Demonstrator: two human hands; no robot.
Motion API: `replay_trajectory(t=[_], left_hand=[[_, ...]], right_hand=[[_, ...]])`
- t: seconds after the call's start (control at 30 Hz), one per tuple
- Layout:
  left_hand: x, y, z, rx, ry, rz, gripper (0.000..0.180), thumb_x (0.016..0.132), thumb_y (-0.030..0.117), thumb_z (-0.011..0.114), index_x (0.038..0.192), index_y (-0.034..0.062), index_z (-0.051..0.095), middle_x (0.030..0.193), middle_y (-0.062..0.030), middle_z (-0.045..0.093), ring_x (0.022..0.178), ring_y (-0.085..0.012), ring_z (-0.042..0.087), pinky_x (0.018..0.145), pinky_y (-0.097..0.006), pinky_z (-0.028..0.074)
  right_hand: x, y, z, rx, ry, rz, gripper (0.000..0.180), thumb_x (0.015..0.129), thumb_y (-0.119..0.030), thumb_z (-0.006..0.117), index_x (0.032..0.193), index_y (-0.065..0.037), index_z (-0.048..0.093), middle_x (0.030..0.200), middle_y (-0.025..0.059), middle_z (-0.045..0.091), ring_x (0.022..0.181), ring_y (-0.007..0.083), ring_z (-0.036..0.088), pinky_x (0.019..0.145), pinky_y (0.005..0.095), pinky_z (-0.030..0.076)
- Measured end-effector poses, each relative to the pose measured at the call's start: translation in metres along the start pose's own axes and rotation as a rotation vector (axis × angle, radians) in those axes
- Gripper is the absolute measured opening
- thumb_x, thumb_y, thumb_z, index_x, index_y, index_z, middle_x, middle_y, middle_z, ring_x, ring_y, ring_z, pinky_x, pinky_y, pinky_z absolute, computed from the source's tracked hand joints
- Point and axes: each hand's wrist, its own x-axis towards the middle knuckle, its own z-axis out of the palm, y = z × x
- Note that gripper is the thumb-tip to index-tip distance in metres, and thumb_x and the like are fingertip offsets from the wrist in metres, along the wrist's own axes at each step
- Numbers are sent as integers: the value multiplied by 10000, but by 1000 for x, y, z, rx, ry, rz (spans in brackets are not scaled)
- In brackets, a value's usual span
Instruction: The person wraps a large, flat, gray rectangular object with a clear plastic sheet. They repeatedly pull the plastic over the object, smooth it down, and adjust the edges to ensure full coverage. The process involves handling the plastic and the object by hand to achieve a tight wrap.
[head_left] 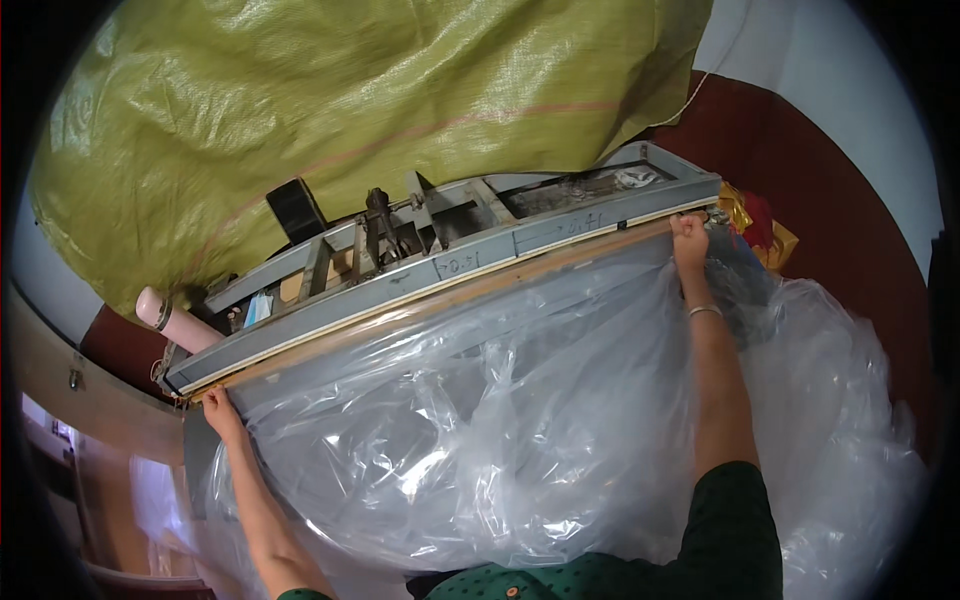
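Note:
A wide sheet of clear plastic film (400, 470) spreads in front of me, its far edge lying along a long grey metal frame (480, 262). The frame looks like a bar sealer, with a pale strip along its near side. My left hand (220, 412) is closed on the film's left corner, close to the frame's left end. At the frame's right end, my right hand (689, 243) pinches the film's other far corner. Between the two hands the film's far edge is drawn fairly straight, while the rest hangs in loose, shiny folds toward my body.
A pink bottle (182, 322) leans in the frame's left end. Behind stands a dark phone-like slab (297, 210) against a large yellow-green woven sack (330, 110). Gold and red wrapping (762, 232) lies past the right end. More plastic (840, 400) heaps up at my right.

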Motion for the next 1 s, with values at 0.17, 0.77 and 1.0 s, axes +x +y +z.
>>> replay_trajectory(t=[0.17,0.77,1.0], left_hand=[[9,-9,-14,26,53,35,183,870,154,548,744,107,425,638,71,360,566,-40,291,502,-192,258],[-30,76,-20,-274,-349,-73,68,863,117,521,842,108,456,657,52,387,557,-33,350,479,-182,282],[-66,131,-94,-363,-141,41,88,856,79,526,906,118,466,671,81,368,540,-4,308,467,-164,237]], right_hand=[[-9,-19,9,102,4,109,111,848,-119,549,820,-49,466,647,50,532,519,104,493,457,255,423],[19,-14,-25,-258,108,-32,189,853,-208,536,948,-46,520,782,130,629,720,256,613,645,361,468],[-16,-92,-23,-724,-96,-94,412,805,-397,573,1086,-99,525,982,121,622,973,318,558,816,442,424]])
